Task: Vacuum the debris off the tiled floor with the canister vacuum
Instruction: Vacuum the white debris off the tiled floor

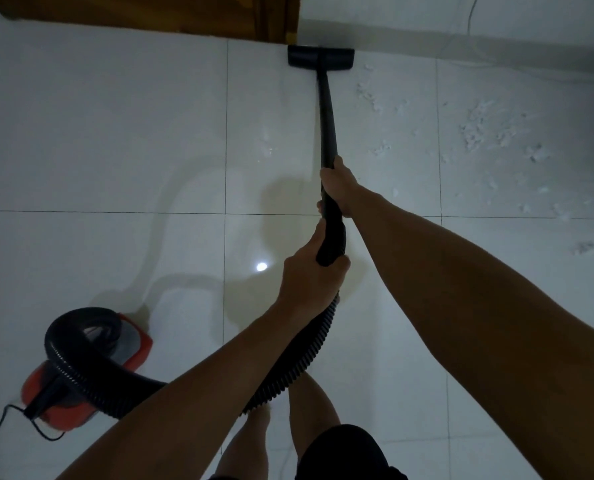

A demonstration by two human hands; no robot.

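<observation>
A black vacuum wand (326,112) runs from my hands up to a flat black floor nozzle (320,56), which sits on the white tiled floor (115,133) against the far wall. My right hand (337,183) grips the wand higher up. My left hand (311,271) grips the handle end where the ribbed black hose (288,372) joins. The hose loops down and left to the red canister vacuum (81,372) at the lower left. White debris (479,129) lies scattered over the tiles to the right of the wand.
A brown wooden door (150,12) stands at the top left, next to the white wall base (461,36). A black power cord (1,424) trails from the canister at the bottom left. My bare legs (309,407) are below the hose.
</observation>
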